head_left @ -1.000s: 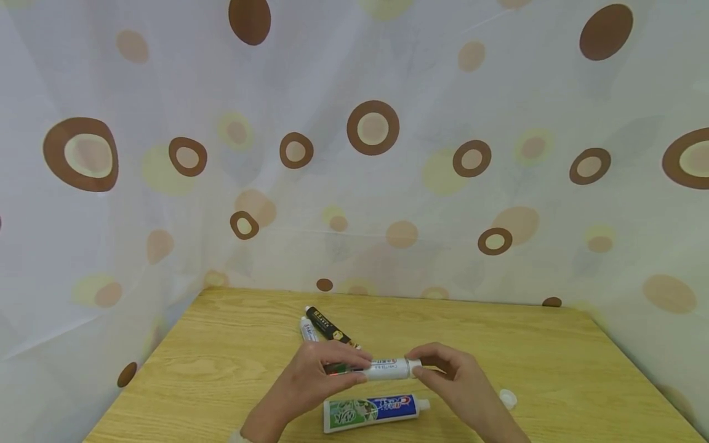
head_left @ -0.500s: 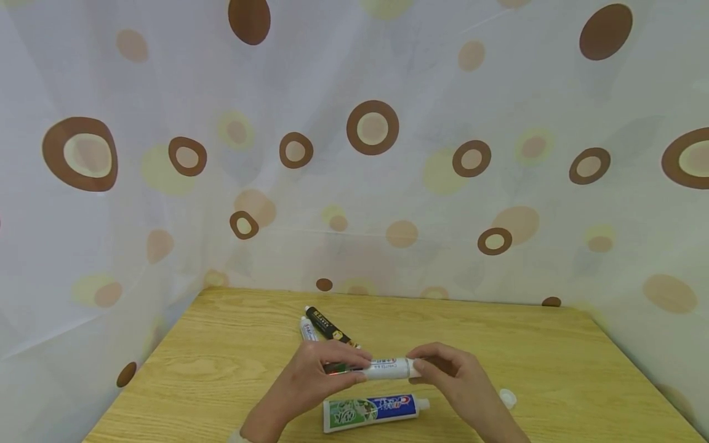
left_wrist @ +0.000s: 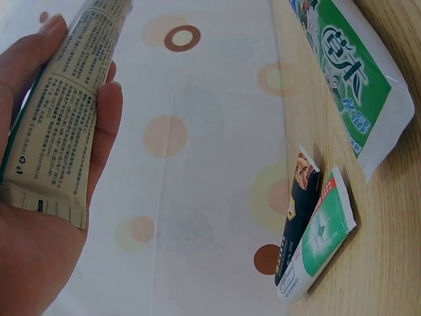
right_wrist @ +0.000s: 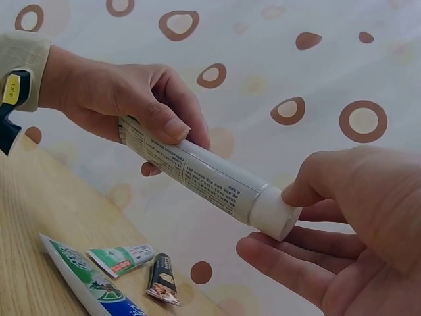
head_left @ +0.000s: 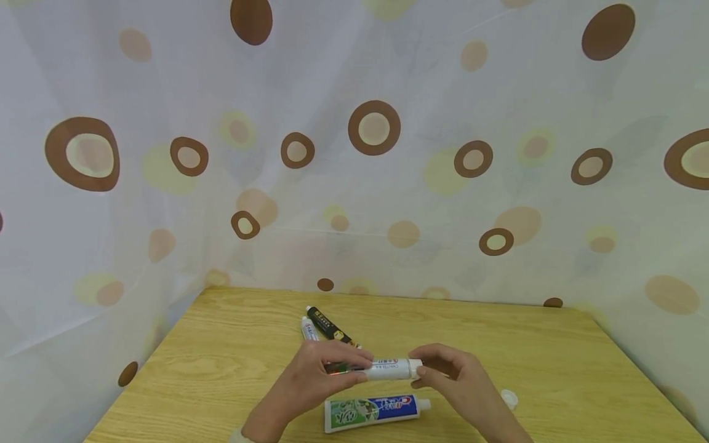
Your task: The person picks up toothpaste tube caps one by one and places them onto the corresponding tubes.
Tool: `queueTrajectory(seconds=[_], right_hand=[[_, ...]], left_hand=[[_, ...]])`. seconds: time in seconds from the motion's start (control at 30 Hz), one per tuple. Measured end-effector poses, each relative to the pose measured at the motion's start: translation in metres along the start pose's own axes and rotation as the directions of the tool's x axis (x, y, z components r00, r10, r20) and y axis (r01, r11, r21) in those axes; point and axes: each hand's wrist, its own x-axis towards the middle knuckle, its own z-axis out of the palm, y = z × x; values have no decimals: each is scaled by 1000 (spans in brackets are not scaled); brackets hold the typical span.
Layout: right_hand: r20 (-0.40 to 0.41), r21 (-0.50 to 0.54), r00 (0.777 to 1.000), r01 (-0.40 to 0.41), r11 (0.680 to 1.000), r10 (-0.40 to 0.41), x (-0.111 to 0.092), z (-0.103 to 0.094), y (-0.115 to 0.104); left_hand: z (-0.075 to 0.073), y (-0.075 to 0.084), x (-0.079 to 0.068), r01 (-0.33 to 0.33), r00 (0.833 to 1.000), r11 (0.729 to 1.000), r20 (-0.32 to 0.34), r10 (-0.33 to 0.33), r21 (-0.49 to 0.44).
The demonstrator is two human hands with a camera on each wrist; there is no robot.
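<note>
My left hand point(head_left: 310, 376) grips a white toothpaste tube point(head_left: 388, 368) by its body, held above the table and lying roughly level. In the left wrist view the printed back of the tube and its flat crimped end show. At the other end my right hand point(head_left: 464, 384) pinches the white screw cap point(right_wrist: 273, 212), with the thumb on one side and fingers beneath. The cap sits on the tube's end. Just in front of the hands, a green and blue toothpaste tube point(head_left: 376, 413) lies on the table.
Behind the left hand a black toothpaste tube point(head_left: 329, 326) and a white and green toothpaste tube point(left_wrist: 322, 230) lie close together on the wooden table point(head_left: 221, 344). A loose round white cap point(head_left: 509, 400) lies to the right. A dotted curtain point(head_left: 376, 203) stands behind.
My right thumb and fingers have shifted slightly on the cap: the thumb lay further over it half a second ago and is now drawn back. The left hand and the tube stay in place.
</note>
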Motion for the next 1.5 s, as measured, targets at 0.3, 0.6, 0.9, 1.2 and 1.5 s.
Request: queueTrajectory(seconds=[0.3, 0.6, 0.9, 1.2, 1.5], right_hand=[[-70, -43, 997, -41, 998, 37, 1, 0, 1], [-144, -78, 987, -80, 994, 68, 1, 2, 0], [-29, -64, 999, 10, 998, -12, 0, 1, 0], [30, -37, 998, 49, 998, -48, 0, 0, 2], [21, -29, 996, 84, 996, -84, 2, 2, 3]], left_hand=[[1, 0, 1, -22, 1000, 999, 0, 22, 24], [3, -2, 0, -31, 1000, 999, 3, 31, 19], [0, -2, 0, -5, 1000, 1000, 2, 5, 3], [1, -1, 0, 3, 1000, 1000, 1, -3, 10], [0, 0, 0, 23, 1000, 1000, 4, -23, -20]])
